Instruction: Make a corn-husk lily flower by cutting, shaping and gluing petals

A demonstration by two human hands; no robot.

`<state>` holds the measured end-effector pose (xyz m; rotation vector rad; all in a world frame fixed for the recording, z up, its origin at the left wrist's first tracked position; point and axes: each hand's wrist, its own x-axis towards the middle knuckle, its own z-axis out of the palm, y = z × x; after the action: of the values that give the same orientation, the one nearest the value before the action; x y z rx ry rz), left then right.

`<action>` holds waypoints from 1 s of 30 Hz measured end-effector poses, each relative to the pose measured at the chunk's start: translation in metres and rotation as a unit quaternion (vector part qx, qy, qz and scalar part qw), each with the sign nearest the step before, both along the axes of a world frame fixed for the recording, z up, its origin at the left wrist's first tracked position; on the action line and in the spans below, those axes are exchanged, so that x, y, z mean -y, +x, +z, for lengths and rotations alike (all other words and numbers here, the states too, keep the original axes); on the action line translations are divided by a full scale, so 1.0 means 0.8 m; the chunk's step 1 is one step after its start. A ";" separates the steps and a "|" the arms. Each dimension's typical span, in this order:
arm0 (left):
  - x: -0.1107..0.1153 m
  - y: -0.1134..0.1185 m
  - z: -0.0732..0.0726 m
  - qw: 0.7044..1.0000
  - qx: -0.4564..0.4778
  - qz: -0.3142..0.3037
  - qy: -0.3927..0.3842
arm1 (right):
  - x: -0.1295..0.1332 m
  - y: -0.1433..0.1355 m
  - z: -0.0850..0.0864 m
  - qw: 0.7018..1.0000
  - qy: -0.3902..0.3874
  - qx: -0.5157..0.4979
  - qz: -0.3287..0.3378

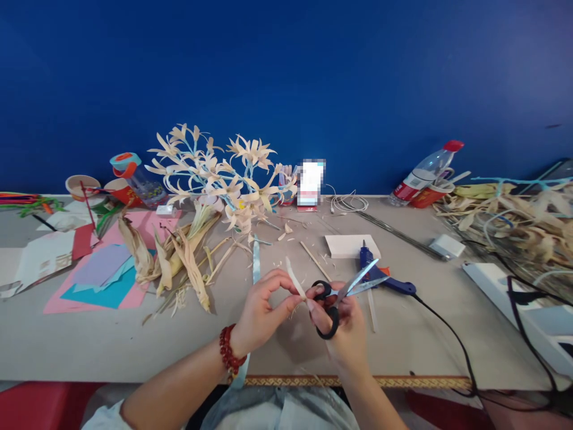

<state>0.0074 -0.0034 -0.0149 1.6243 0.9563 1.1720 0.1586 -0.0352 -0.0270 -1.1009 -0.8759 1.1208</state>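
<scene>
Above the front of the table, my left hand (265,303) pinches a narrow, pale petal-like strip of corn husk (293,278) between thumb and finger. The strip points up and away from me. My right hand (348,335) keeps black-handled scissors (347,290) in its palm and fingers, their blades apart and aimed to the upper right. Its thumb and fingertip also meet the strip's lower end, beside the left fingertips. A blue glue gun (385,278) lies just beyond the scissor blades. Under my left wrist runs a light blue ribbon (256,260).
Handmade husk flowers (224,179) stand at the back, near a lit phone (310,185). Dried corn husks (190,263) and coloured paper (101,292) lie left. Rightward are a tilted bottle (418,176), wires (398,235), a white power strip (505,313) and a husk pile (523,221).
</scene>
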 end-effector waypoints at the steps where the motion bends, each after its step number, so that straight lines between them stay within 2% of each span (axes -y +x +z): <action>1: 0.000 0.001 -0.001 1.000 0.003 0.007 0.000 | 0.000 -0.002 0.000 1.000 -0.001 0.006 -0.003; 5: 0.002 0.000 0.000 1.000 0.008 0.015 -0.012 | 0.000 -0.004 0.002 1.000 -0.014 0.023 0.005; 9: 0.000 -0.003 0.005 0.998 0.016 -0.015 -0.061 | 0.000 -0.003 0.006 0.999 -0.010 0.047 0.007; 17: -0.005 -0.007 0.008 0.995 -0.005 -0.054 -0.081 | -0.002 0.009 0.017 0.991 0.004 0.101 0.083; 21: -0.005 -0.008 0.010 0.986 0.043 -0.082 -0.138 | -0.005 0.017 0.015 0.994 0.014 0.083 0.065; 24: -0.006 -0.008 0.013 0.973 0.081 -0.094 -0.195 | -0.014 0.031 0.010 0.990 -0.011 0.121 0.069; 26: -0.006 -0.008 0.014 0.961 0.116 -0.106 -0.226 | -0.021 0.044 0.004 0.972 -0.038 0.211 0.098; 27: -0.006 -0.007 0.015 0.955 0.137 -0.112 -0.238 | -0.024 0.051 0.001 0.950 -0.053 0.290 0.105; 28: -0.006 -0.007 0.015 0.949 0.158 -0.116 -0.246 | -0.026 0.057 -0.001 0.916 -0.066 0.383 0.103; 30: -0.007 -0.008 0.014 0.940 0.198 -0.123 -0.250 | -0.027 0.066 -0.006 0.825 -0.075 0.554 0.085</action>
<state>0.0007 0.0022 -0.0040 1.0147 0.6918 0.9367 0.2115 -0.0133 -0.0321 -1.8760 -1.8308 0.6031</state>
